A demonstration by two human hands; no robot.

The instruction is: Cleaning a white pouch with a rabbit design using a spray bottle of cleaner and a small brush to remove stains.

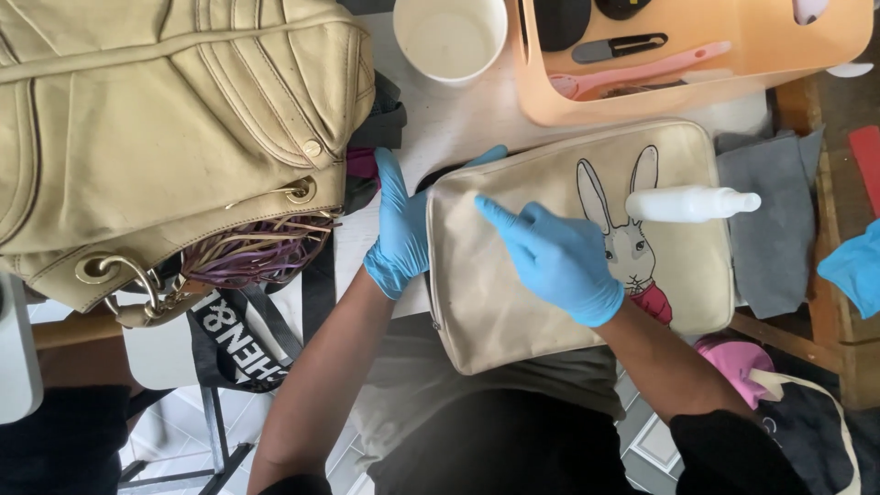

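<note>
A cream rectangular pouch (532, 321) with a rabbit picture lies in front of me, partly over the table's near edge. My left hand (400, 234), in a blue glove, grips the pouch's left end, fingers curled over its top corner. My right hand (557, 258), also gloved in blue, rests on the pouch's face with the index finger stretched out and pressing on the fabric toward the upper left. A white spray bottle (687, 203) lies on its side on the pouch's right part, near the rabbit's ears.
A large beige leather handbag (156, 119) with gold rings fills the upper left. A white cup (450, 37) and a peach tray (697, 82) of tools stand at the back. Grey cloth (775, 220) lies to the right, a blue glove (852, 266) at the right edge.
</note>
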